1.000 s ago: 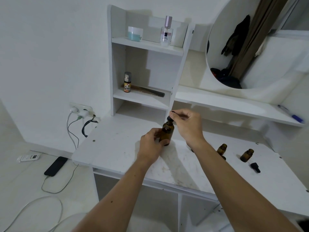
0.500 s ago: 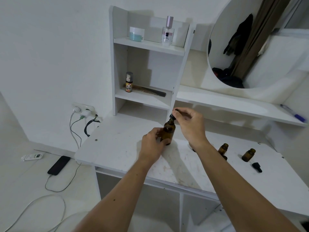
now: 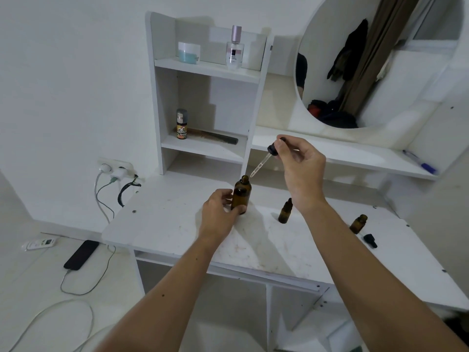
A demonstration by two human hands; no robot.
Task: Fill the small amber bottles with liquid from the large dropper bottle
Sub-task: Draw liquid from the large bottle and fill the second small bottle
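A: What lies furthest left?
B: A black phone on the floor with a cable running from it, and a white wall socket with plugs above it. Next comes the white shelf unit: a pale blue-and-white jar and a clear perfume bottle with a pink cap on its top shelf, a small spray can and a dark comb lower down.

A: And the hands?
B: The left hand grasps the large amber glass bottle, thumb and fingers curled round its lower body. The bottle stands upright on the scuffed white desk, its neck uncapped. The right hand pinches the black rubber bulb of the glass dropper, which tilts down to the left, its tip just above and beside the bottle's mouth, not touching it.

A: Where are the small ones?
B: One small amber bottle stands upright below the right wrist. A second small amber bottle stands further right, uncapped, with a black dropper cap lying near it. A blue pen rests on the ledge under the round mirror.
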